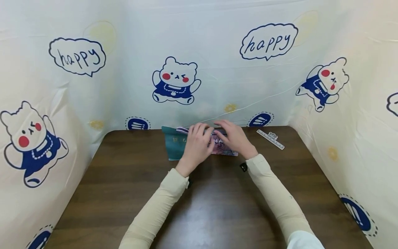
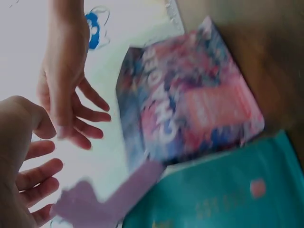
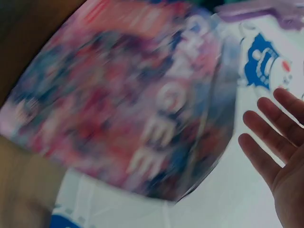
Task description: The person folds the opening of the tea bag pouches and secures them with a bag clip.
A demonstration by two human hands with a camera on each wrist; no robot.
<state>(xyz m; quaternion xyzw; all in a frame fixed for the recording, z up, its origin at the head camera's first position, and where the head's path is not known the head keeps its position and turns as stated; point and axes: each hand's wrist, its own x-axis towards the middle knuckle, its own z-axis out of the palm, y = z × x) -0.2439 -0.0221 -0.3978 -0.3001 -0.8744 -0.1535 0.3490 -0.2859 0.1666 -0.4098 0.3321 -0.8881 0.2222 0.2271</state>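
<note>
A floral pouch (image 2: 190,95) in pink and blue, with "CHAGEE" in white letters, stands at the table's far edge. Beside it on the left is a teal pouch (image 1: 174,143). A flat lilac strip with a bumpy outline (image 2: 118,194) shows at the top edge of the teal pouch. My left hand (image 1: 199,141) hovers in front of the pouches, fingers loosely bent around nothing. Over the floral pouch's right side is my right hand (image 1: 234,136), its fingers spread and apart from the pouch in the right wrist view.
To the right on the brown table (image 1: 217,200) lies a white ruler (image 1: 270,139) with a small figure on its edge. A pale cloth (image 1: 217,86) printed with bears and "happy" hangs right behind the far edge and along both sides.
</note>
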